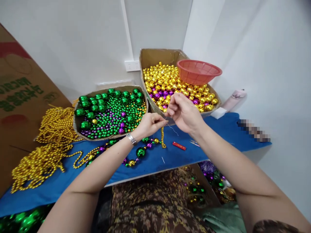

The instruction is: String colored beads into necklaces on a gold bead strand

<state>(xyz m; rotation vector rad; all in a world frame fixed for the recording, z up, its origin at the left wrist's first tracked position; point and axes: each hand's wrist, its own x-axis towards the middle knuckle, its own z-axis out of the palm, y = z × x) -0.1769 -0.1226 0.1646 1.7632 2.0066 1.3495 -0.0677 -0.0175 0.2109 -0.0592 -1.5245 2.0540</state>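
Blue tbl cloth (151, 163) below, thread (173, 129) btwn both hands (148, 125) (185, 112)

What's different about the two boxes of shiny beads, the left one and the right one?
Colour: the left box is mostly green, the right box mostly gold.
Size: the left box mixes tiny beads with much bigger balls, while the right box's balls look more alike.
Fill: at the back, the left box's balls reach about to the rim; the right box's wall rises well above its balls.
Both are open-topped and contain some purple.
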